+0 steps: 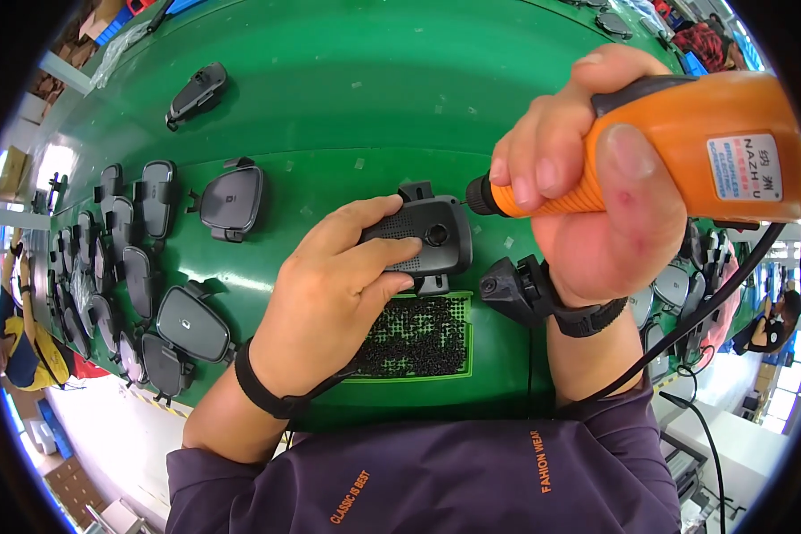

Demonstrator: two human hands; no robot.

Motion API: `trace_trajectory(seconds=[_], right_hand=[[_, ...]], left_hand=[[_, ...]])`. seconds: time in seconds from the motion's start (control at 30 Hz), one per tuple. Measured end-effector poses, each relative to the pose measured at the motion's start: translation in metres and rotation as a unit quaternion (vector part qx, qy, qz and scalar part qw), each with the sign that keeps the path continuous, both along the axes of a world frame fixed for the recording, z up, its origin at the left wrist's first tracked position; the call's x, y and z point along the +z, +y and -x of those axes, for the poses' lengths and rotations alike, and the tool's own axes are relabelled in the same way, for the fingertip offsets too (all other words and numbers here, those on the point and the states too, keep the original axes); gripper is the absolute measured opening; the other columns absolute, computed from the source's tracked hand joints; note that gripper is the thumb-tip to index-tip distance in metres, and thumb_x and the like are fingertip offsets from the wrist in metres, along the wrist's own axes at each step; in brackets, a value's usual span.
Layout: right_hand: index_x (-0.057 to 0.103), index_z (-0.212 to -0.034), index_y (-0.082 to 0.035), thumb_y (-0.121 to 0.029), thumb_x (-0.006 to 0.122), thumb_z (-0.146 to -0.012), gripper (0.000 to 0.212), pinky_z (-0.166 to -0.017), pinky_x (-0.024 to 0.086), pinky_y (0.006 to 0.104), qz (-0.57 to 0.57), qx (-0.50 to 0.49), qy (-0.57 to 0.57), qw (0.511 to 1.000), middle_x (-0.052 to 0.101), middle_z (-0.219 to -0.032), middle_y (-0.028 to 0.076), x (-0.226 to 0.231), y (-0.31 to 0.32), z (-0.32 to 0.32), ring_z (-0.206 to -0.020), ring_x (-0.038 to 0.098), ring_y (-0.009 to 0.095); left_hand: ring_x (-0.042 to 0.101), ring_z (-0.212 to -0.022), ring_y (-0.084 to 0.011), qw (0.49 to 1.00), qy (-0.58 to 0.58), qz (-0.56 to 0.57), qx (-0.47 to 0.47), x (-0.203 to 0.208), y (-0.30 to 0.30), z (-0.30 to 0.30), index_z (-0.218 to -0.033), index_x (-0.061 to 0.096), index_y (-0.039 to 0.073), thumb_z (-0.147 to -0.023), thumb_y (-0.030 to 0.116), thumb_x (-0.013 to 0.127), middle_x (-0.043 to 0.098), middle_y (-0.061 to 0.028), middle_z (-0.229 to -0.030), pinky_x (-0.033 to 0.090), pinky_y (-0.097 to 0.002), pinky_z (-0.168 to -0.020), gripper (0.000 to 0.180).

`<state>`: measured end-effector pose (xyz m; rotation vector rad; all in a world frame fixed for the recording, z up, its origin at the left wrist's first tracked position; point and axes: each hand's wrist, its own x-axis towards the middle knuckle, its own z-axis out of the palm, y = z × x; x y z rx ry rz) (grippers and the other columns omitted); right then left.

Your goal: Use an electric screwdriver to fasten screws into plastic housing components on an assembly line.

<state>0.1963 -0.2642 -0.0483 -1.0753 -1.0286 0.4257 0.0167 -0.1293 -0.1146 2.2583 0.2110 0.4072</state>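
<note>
My left hand [334, 276] grips a black phone holder [449, 240] by its left side, with its back up over the green table. The fingers lie across its perforated panel, close to a round socket. An orange electric screwdriver [676, 133] is wrapped in my right hand [587, 169]. It lies nearly level, its black nose pointing left. The thin bit reaches the holder's upper right corner; whether it sits in a screw hole is too small to tell. Below the holder stands a bright green tray [469, 356] scattered with small black pieces that look like screws.
Several phone holders [193, 319] crowd the table's left side, and more lie beyond my right forearm. One holder [231, 200] rests left of my hand, another [198, 93] farther back. A black cable [699, 311] runs down from the screwdriver. A black device [516, 289] is strapped to my right wrist.
</note>
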Motion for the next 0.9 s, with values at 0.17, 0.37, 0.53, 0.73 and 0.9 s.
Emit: trace_trajectory(seconds=[0.17,0.37,0.53,0.73,0.9], right_hand=[[0.053,-0.121,-0.003,-0.021,0.060,-0.095,0.033,-0.059,0.050,0.0338,-0.026,-0.011,0.039,0.999,0.058,-0.071,0.005,-0.011,0.005,-0.005,-0.057,0.055,0.016],[0.054,-0.113,0.000,-0.012,0.063,-0.090,0.027,-0.057,0.052,0.0327,-0.051,-0.011,0.090,0.995,0.058,-0.070,0.005,-0.025,0.015,-0.005,-0.054,0.056,0.015],[0.055,-0.105,0.001,-0.006,0.064,-0.087,0.020,-0.054,0.052,0.0311,-0.068,-0.011,0.124,0.990,0.058,-0.069,0.005,-0.030,0.023,0.000,-0.051,0.055,0.014],[0.056,-0.099,0.001,-0.004,0.062,-0.087,0.014,-0.054,0.050,0.0292,-0.086,-0.013,0.136,0.987,0.057,-0.067,0.005,-0.035,0.021,0.006,-0.050,0.054,0.013],[0.055,-0.104,0.003,-0.007,0.064,-0.088,0.021,-0.055,0.050,0.0290,-0.082,-0.007,0.110,0.991,0.057,-0.067,0.005,-0.034,0.018,0.005,-0.053,0.056,0.014]], left_hand=[[0.064,-0.116,-0.0347,1.000,-0.004,0.011,0.001,-0.001,0.001,0.000,-0.109,0.074,0.004,-0.076,0.000,0.079,0.062,-0.0174,-0.133,0.054,-0.0386,-0.095,0.034],[0.065,-0.115,-0.0343,1.000,-0.005,0.019,0.000,-0.002,0.002,0.000,-0.110,0.074,0.004,-0.076,0.000,0.079,0.062,-0.0172,-0.133,0.055,-0.0385,-0.094,0.034],[0.065,-0.114,-0.0340,1.000,-0.001,0.024,-0.007,-0.001,0.004,-0.001,-0.111,0.074,0.005,-0.078,0.001,0.079,0.062,-0.0170,-0.133,0.055,-0.0386,-0.093,0.034],[0.066,-0.113,-0.0339,1.000,-0.006,0.004,-0.013,0.000,0.003,0.002,-0.112,0.074,0.005,-0.080,0.003,0.078,0.062,-0.0167,-0.133,0.055,-0.0384,-0.092,0.033],[0.063,-0.117,-0.0350,1.000,-0.010,-0.009,-0.002,-0.001,0.002,0.003,-0.109,0.073,0.004,-0.080,0.006,0.078,0.062,-0.0168,-0.132,0.052,-0.0406,-0.096,0.029]])
